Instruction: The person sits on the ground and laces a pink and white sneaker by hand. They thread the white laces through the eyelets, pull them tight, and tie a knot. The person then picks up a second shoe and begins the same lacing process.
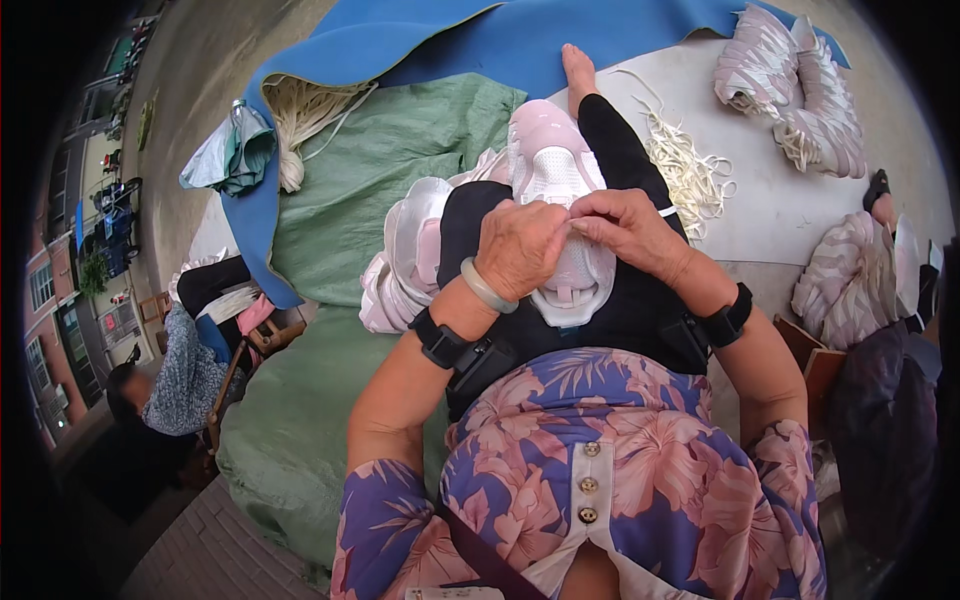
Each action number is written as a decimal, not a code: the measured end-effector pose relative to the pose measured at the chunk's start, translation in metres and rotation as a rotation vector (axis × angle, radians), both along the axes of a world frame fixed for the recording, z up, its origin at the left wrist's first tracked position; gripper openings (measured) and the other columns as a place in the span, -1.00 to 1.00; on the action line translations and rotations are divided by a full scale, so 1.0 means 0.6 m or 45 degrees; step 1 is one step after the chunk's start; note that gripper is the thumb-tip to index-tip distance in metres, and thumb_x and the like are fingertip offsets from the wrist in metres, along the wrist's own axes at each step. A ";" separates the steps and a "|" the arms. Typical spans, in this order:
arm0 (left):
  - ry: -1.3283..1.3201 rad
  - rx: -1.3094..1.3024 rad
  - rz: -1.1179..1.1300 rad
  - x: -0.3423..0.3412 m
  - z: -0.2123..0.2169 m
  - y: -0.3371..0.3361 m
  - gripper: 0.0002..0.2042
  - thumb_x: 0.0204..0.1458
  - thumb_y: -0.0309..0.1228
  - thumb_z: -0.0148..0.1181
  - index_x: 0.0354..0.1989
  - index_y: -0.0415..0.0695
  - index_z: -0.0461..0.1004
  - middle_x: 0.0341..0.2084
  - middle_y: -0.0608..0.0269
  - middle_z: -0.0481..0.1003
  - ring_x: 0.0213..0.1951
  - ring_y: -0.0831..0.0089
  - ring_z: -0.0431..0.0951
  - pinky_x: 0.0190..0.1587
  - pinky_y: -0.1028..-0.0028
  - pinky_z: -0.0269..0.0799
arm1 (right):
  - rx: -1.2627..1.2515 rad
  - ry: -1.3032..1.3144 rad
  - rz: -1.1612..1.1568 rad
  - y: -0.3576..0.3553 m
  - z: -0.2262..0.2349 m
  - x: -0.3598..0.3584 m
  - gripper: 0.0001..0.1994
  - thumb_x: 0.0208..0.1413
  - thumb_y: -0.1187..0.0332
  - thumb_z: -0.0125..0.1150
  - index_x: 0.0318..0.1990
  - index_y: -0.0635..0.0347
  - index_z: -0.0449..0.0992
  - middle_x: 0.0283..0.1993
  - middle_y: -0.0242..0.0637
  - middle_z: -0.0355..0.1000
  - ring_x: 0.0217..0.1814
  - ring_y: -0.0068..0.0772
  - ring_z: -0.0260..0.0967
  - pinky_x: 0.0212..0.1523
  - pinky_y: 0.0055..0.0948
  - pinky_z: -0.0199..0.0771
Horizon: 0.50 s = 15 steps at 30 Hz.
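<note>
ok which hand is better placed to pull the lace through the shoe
Probably the right hand: its fingertips pinch at the shoe's lacing area, while the left hand lies over the shoe, steadying it.

left hand [517, 245]: fingers curled, pinching | right hand [625, 225]: pinching, fingertips meeting left

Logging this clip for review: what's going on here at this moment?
A seated person holds a pale pink and white sneaker on their lap, toe pointing away. The left hand and right hand meet over its upper, fingertips pinched at the lacing area; whether a lace sits between them is too small to tell. More pink shoes lie stacked on the left beside the lap, a heap of white laces lies on the ground to the right, and other shoes rest farther off. Another person sits at the left.
</note>
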<state>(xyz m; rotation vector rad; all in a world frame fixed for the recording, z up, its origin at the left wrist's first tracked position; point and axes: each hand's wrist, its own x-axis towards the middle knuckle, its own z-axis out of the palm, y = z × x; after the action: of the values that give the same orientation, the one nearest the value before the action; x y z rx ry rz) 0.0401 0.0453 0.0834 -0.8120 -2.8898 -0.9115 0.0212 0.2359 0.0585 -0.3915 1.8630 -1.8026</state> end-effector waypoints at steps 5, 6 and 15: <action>0.088 -0.066 -0.012 -0.011 -0.001 0.000 -0.86 -0.20 -0.46 0.19 -0.42 -0.11 0.41 -0.63 0.22 0.40 -0.54 0.21 0.43 -0.50 0.35 0.23 | 0.072 0.090 0.013 -0.005 -0.006 -0.013 -0.85 -0.01 0.47 0.08 -0.29 0.30 0.50 -0.48 -0.16 0.44 -0.43 -0.45 0.38 -0.33 -0.50 0.37; 0.089 -0.062 -0.003 -0.012 -0.003 0.000 -0.85 -0.21 -0.47 0.19 -0.42 -0.12 0.41 -0.62 0.21 0.40 -0.54 0.20 0.43 -0.49 0.35 0.25 | 0.095 0.141 0.010 -0.005 -0.009 -0.015 -0.85 -0.02 0.45 0.09 -0.30 0.29 0.50 -0.49 -0.15 0.43 -0.44 -0.41 0.39 -0.34 -0.48 0.37; -0.106 0.068 0.251 -0.020 -0.020 -0.005 -0.84 -0.22 -0.49 0.23 -0.42 -0.15 0.41 -0.59 0.18 0.37 -0.53 0.26 0.43 -0.48 0.38 0.32 | 0.436 0.558 -0.141 -0.009 -0.028 -0.008 -0.87 -0.04 0.33 0.08 -0.42 0.17 0.48 -0.46 -0.19 0.43 -0.40 -0.10 0.40 -0.39 -0.29 0.38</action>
<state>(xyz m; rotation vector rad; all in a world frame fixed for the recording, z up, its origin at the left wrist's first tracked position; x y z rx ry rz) 0.0282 0.0425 0.0713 -0.4860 -2.9333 -1.0179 0.0165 0.2303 0.0415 -0.5994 2.4881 -1.5042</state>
